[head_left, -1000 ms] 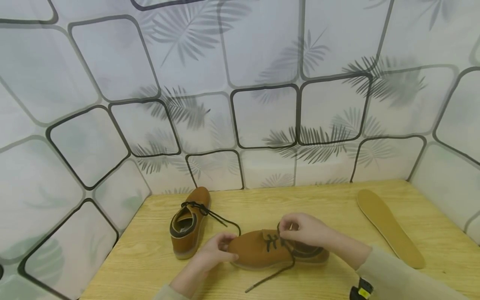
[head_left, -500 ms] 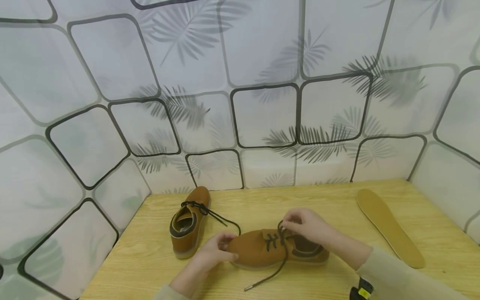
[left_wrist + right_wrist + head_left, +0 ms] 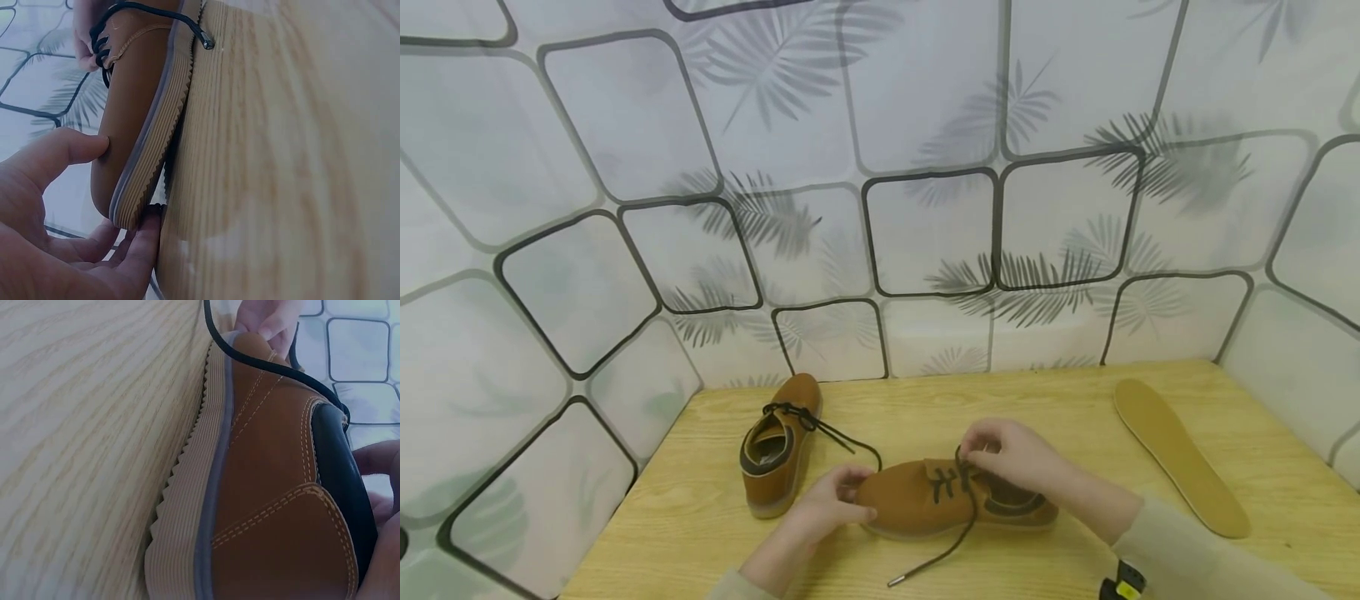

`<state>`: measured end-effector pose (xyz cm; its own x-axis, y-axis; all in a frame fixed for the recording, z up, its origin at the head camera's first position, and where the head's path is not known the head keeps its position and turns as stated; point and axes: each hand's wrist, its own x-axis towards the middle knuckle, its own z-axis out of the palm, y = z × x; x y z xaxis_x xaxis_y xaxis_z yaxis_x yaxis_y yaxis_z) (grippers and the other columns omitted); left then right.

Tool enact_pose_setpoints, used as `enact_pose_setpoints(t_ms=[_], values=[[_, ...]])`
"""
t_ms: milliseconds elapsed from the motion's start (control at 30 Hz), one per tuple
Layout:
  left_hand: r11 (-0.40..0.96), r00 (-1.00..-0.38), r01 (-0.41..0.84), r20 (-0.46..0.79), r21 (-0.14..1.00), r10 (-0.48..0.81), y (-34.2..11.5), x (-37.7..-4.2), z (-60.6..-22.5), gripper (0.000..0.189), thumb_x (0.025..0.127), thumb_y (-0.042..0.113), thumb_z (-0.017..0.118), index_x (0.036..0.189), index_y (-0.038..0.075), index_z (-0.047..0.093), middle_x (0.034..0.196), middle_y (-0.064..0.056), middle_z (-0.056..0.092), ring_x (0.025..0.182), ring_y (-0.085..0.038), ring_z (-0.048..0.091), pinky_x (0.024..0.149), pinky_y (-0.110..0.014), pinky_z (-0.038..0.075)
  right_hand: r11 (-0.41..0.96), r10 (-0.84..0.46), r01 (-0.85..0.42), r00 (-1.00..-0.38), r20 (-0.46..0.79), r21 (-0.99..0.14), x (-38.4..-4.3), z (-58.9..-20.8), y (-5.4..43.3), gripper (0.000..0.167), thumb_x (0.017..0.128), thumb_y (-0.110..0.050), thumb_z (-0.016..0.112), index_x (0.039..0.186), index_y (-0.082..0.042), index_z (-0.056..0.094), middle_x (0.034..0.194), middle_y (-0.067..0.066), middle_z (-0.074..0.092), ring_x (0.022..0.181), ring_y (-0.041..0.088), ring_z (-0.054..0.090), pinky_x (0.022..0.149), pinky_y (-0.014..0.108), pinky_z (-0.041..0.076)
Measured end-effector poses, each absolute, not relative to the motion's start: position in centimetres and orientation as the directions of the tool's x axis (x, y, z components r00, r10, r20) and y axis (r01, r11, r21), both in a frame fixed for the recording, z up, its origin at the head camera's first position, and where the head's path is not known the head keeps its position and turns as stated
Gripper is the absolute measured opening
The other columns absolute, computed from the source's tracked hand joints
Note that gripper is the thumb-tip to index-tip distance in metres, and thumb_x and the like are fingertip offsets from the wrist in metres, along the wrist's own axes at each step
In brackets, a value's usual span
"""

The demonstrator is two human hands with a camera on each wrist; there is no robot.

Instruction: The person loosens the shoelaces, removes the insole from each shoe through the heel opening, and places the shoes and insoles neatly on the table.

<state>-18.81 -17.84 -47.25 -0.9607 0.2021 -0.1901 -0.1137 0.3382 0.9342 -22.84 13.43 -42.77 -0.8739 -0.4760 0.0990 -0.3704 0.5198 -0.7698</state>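
A brown leather shoe (image 3: 902,500) with a ridged pale sole lies sole-down on the table, its toe towards the left. My left hand (image 3: 827,504) grips the toe; in the left wrist view its thumb presses the upper and its fingers reach the sole's end. Over the shoe's opening, my right hand (image 3: 1011,454) pinches a dark shoelace near the top eyelets; the exact pinch point is small and partly hidden. Another end of shoelace (image 3: 955,546) hangs over the near side, its metal tip on the table. In the right wrist view the dark padded collar (image 3: 340,481) shows beside my fingers.
A second brown shoe (image 3: 775,471) stands at the left, its black laces (image 3: 831,432) trailing towards the first shoe. A tan insole (image 3: 1176,454) lies on the right of the wooden table (image 3: 1037,400). Patterned cloth walls (image 3: 925,233) enclose the back and sides.
My right hand lifted slightly right, then came back a little left, still at the lace. The hanging lace end swung left against the shoe's side. My left hand stayed put.
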Motion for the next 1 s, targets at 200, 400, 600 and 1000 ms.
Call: enact_pose_setpoints(t_ms=[200, 400, 600, 1000], values=[[0.344, -0.963, -0.108, -0.184, 0.933, 0.197, -17.67, -18.85, -47.21, 0.061, 0.081, -0.002, 0.077, 0.139, -0.002, 0.058, 0.132, -0.018, 0.066, 0.116, -0.027, 0.063, 0.095, -0.036, 0.049, 0.501, -0.556, -0.419, -0.827, 0.09, -0.758, -22.9, -42.73, 13.84, 0.012, 0.096, -0.027, 0.077, 0.098, -0.016, 0.076, 0.096, -0.004, 0.074, 0.077, 0.005, 0.058, 0.07, 0.025, 0.049], [0.344, -0.967, -0.097, -0.17, 0.934, 0.188, -17.4, -19.03, -47.2, 0.061, 0.08, -0.005, 0.076, 0.138, -0.004, 0.058, 0.128, -0.019, 0.067, 0.115, -0.027, 0.063, 0.093, -0.032, 0.049, 0.481, -0.56, -0.411, -0.824, 0.09, -0.774, -23.21, -42.9, 14.0, 0.013, 0.096, -0.026, 0.078, 0.1, -0.014, 0.078, 0.099, -0.002, 0.076, 0.08, 0.004, 0.058, 0.073, 0.025, 0.05], [0.343, -0.968, -0.096, -0.167, 0.934, 0.186, -17.21, -19.13, -46.88, 0.061, 0.079, -0.006, 0.075, 0.138, -0.005, 0.058, 0.128, -0.021, 0.068, 0.116, -0.028, 0.064, 0.095, -0.034, 0.05, 0.498, -0.522, -0.378, -0.849, 0.079, -0.78, -23.15, -42.67, 13.86, 0.012, 0.096, -0.025, 0.078, 0.098, -0.013, 0.077, 0.099, -0.001, 0.075, 0.082, 0.007, 0.059, 0.074, 0.025, 0.05], [0.346, -0.968, -0.101, -0.173, 0.933, 0.184, -17.22, -19.04, -46.8, 0.061, 0.08, -0.005, 0.077, 0.139, -0.005, 0.058, 0.131, -0.024, 0.067, 0.118, -0.03, 0.064, 0.096, -0.036, 0.052, 0.534, -0.43, -0.309, -0.901, 0.062, -0.787, -23.04, -42.68, 13.6, 0.012, 0.097, -0.023, 0.076, 0.094, -0.012, 0.076, 0.09, -0.001, 0.074, 0.08, 0.011, 0.061, 0.076, 0.029, 0.051]])
